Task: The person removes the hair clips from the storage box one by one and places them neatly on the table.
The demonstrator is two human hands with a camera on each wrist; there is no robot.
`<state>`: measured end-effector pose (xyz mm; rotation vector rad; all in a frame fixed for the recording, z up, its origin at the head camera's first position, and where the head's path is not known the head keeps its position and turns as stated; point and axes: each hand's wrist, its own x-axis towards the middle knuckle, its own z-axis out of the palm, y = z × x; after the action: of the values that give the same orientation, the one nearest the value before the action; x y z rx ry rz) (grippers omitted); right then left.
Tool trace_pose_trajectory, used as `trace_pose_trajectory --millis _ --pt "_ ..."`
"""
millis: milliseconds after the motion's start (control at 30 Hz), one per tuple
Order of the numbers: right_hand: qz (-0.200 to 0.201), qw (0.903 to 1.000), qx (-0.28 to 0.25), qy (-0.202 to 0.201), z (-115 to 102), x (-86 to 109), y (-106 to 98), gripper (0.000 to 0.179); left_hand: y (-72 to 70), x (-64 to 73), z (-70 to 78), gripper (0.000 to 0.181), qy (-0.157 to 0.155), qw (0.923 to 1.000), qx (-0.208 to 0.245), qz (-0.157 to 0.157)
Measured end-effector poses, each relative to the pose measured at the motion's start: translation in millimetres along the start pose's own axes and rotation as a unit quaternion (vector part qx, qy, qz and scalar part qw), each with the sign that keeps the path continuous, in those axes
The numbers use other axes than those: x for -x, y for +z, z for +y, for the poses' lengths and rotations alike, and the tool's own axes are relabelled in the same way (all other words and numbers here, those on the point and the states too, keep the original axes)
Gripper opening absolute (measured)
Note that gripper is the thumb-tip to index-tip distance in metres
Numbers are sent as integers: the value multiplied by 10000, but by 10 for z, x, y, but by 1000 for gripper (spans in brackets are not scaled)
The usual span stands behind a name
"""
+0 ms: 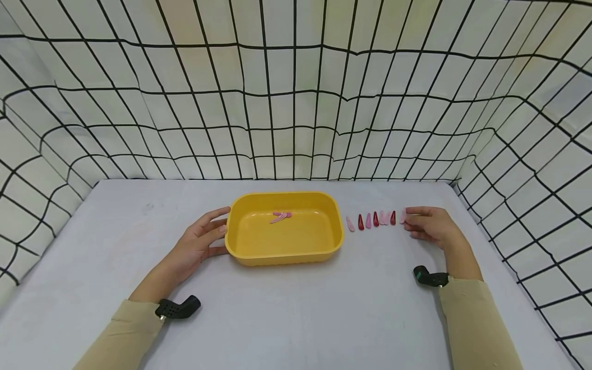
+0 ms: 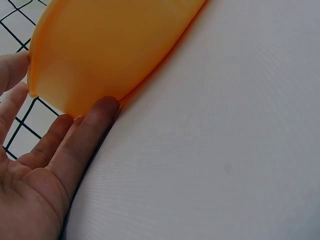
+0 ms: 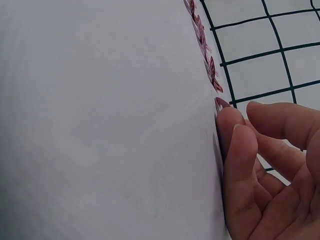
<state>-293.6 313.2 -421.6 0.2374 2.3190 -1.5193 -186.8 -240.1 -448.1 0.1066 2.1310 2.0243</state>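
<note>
A yellow plastic basin (image 1: 240, 246) sits in the middle of the table. Inside it, a few pink hair clips (image 1: 280, 218) lie crossed near the back wall. My left hand (image 1: 201, 239) rests its fairly straight fingers against the basin's left end, seen close up in the left wrist view. To the right of the basin runs a row of pink and red hair clips (image 1: 375, 219). At its far right end, my right hand's (image 1: 427, 224) fingertips touch a pink hair clip (image 3: 222, 102), partly hiding it. In the right wrist view, the thumb stands apart from that clip.
White cloth covers the table (image 1: 296, 313). A black wire grid (image 1: 294, 95) rises along the back and both sides, close beyond the row of clips. Each wrist carries a black camera (image 1: 178, 307) over a beige sleeve (image 1: 476, 318).
</note>
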Motion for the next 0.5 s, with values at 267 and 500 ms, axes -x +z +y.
trace_pose_trajectory --millis 267,500 --pt "56 9999 95 66 -30 13 -26 55 -10 -5 0 58 21 10000 15 -14" --pt "-135 9991 68 -406 -133 92 27 56 -14 -2 -22 58 34 10000 -13 -23"
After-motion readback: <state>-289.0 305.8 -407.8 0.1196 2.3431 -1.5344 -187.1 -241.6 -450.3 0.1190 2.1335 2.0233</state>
